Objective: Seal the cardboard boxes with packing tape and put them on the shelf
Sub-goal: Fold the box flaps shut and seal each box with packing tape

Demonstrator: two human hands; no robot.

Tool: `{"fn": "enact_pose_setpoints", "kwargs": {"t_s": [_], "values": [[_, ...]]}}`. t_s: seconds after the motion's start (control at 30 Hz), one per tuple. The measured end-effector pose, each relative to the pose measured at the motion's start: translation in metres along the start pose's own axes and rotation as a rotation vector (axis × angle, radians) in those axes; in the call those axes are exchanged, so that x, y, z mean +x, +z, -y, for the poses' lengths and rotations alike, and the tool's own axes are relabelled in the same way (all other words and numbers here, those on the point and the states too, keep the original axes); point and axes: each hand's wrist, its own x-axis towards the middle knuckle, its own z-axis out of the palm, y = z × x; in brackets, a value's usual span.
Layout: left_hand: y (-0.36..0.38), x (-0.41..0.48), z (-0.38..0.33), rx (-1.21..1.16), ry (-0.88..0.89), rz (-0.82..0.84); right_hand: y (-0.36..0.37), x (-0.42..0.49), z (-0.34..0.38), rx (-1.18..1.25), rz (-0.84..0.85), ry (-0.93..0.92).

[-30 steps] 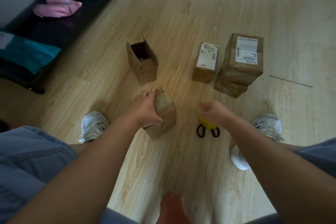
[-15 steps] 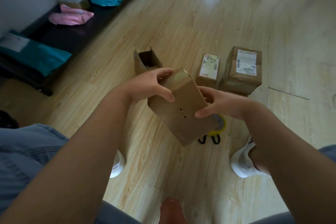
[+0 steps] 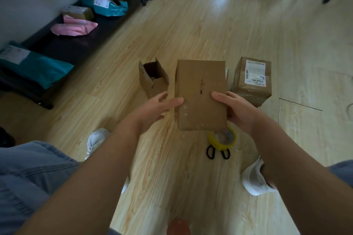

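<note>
right grip (image 3: 240, 108) pinches the cardboard box (image 3: 200, 101), left grip (image 3: 152, 108) presses it straight-fingered; the open box (image 3: 150, 84) at 9 o'clock holds something unclear.

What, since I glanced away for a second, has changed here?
The left hand lifted the small box off the floor; the right hand left the tape roll and gripped the box. The open box, labelled box, tape roll and scissors stayed put.
</note>
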Motion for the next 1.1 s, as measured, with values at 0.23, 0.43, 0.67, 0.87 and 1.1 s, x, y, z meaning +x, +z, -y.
{"fn": "enact_pose_setpoints", "kwargs": {"t_s": [0.23, 0.43, 0.67, 0.87, 1.1], "values": [[0.015, 0.002, -0.005, 0.018, -0.037, 0.016, 0.016, 0.001, -0.014, 0.097, -0.091, 0.247], [0.015, 0.003, -0.001, -0.006, -0.168, -0.057, 0.023, 0.003, -0.016, 0.091, -0.071, 0.33], [0.019, 0.009, 0.005, 0.036, -0.127, -0.139, 0.028, 0.0, -0.015, -0.074, -0.063, 0.32], [0.029, 0.016, 0.012, -0.025, -0.094, -0.257, 0.029, 0.003, -0.02, -0.173, -0.095, 0.339], [0.036, 0.035, 0.043, -0.193, -0.189, -0.283, 0.034, 0.019, -0.033, -0.319, -0.176, 0.261]]}}
